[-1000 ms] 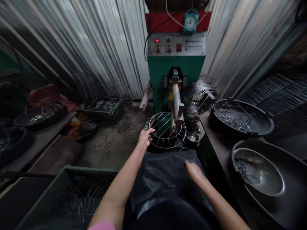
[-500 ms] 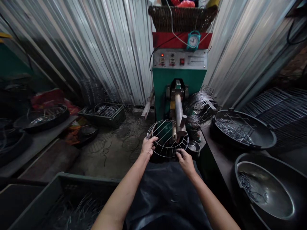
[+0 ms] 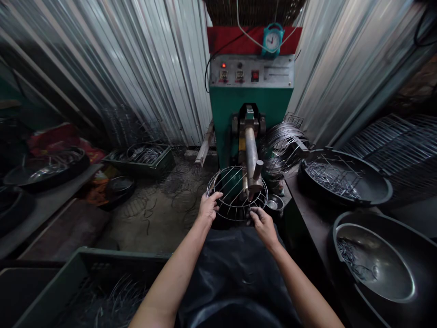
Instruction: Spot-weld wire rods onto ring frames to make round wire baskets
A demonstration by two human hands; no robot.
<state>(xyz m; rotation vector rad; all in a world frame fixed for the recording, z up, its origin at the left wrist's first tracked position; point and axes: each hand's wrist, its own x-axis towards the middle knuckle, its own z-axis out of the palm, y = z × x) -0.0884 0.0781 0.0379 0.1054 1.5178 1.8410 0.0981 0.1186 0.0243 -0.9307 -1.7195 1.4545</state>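
A round wire rack (image 3: pixel 232 189) rests under the metal arm (image 3: pixel 251 155) of a green machine (image 3: pixel 251 98). My left hand (image 3: pixel 208 207) grips the rack's left rim, fingers curled over the wire. My right hand (image 3: pixel 262 223) pinches the rack's near rim at the lower right. Both forearms reach forward over a dark apron (image 3: pixel 235 273) on my lap.
Right: a dark bench with a basin (image 3: pixel 344 180) of wire pieces, a steel bowl (image 3: pixel 373 262) in a larger dark basin, and a wire coil (image 3: pixel 285 141). A green crate (image 3: pixel 92 291) of bent wires lies at lower left. Trays and pans line the left. Corrugated metal walls stand behind.
My right hand rose from the apron and took hold of the rack's near rim. My left hand kept its grip on the left rim.
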